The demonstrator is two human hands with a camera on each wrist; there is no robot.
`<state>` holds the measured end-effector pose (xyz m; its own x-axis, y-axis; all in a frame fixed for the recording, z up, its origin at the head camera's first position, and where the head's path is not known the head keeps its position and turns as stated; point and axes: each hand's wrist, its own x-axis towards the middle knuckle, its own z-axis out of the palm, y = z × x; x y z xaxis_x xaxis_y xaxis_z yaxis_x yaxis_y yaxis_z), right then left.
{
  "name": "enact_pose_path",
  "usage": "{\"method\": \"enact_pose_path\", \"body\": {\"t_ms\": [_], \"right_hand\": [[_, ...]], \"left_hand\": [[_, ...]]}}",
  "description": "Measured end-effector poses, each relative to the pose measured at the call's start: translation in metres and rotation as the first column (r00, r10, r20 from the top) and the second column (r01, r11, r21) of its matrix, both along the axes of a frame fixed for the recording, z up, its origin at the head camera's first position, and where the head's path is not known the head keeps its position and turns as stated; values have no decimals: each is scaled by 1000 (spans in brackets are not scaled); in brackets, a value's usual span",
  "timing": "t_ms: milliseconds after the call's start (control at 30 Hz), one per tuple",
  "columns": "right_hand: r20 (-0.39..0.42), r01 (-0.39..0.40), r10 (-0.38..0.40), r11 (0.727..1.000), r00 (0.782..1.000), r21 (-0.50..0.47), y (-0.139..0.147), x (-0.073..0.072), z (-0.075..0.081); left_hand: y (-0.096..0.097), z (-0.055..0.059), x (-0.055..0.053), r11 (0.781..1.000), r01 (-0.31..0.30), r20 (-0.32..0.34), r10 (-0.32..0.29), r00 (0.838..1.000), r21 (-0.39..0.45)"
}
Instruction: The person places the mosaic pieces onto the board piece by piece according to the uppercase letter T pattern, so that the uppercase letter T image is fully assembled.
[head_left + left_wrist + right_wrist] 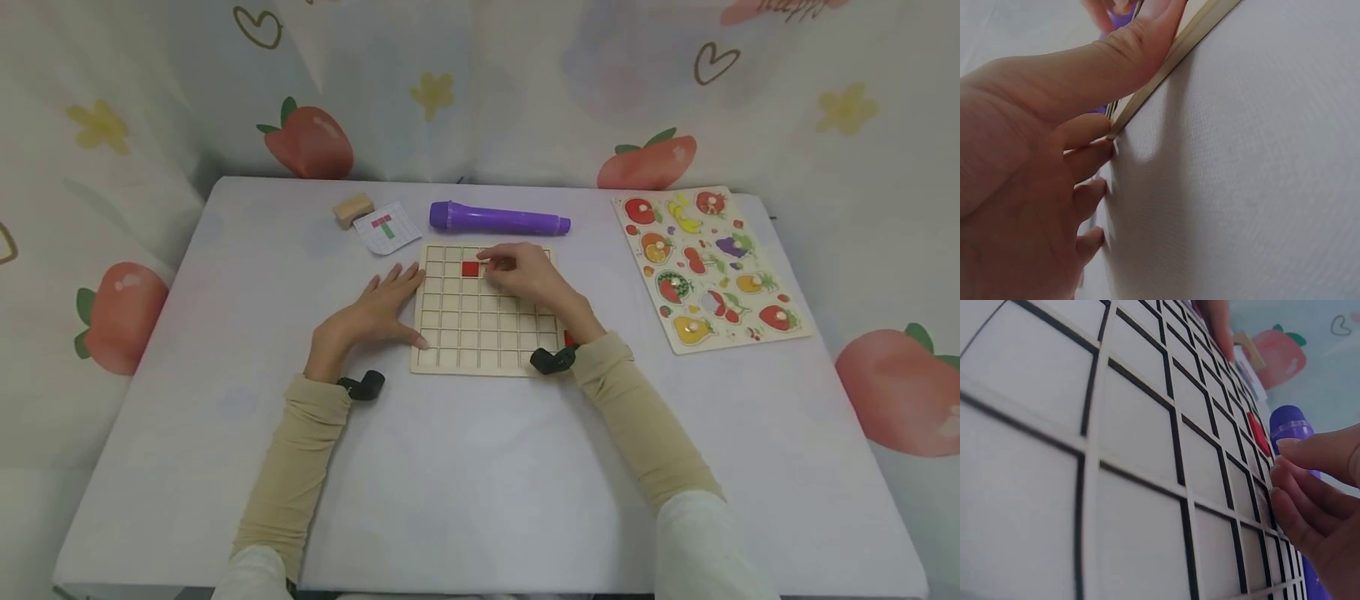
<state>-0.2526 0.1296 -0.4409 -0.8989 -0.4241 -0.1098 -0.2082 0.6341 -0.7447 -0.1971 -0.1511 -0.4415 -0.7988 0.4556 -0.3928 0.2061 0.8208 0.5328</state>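
A wooden grid board (450,358) lies on the table, with one red square tile (470,269) in a cell near its far edge. Just right of that tile, my right hand (528,275) pinches another red tile, mostly hidden by the fingers; in the right wrist view the fingertips (1279,464) meet over the board. My left hand (375,312) is spread at the board's left side, its thumb (1129,53) resting on the near corner and its other fingers against the edge. More red (570,338) shows by the right wrist, partly covered.
Behind the board lies a purple microphone-shaped tube (498,220). A pattern card (387,228) with red and green squares leans by a wooden block (353,210) at the back left. On the right is a fruit puzzle board (712,267).
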Motion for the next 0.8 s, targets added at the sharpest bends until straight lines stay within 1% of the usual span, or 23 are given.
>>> {"method": "enact_pose_path", "body": {"t_ms": [167,267,367,467,633,800], "right_hand": [[-7,29,-29,999,1000,24,21,12,4],[-13,48,-47,997,999,55,36,22,5],[-22,67,-65,994,998,85,54,33,4],[-34,94,-92,991,995,92,72,41,4],[-50,142,-138,984,989,104,98,47,6],[-35,174,-170,975,985,141,118,51,6]], "left_hand": [[2,2,0,1000,1,-2,-1,1000,12],[3,-1,0,1000,6,-5,-6,1000,20],[4,-4,2,1000,11,7,-11,1000,19],[6,-4,3,1000,5,18,-6,1000,14],[6,0,2,1000,-7,9,7,1000,5],[6,2,1,1000,-3,8,3,1000,0]]}}
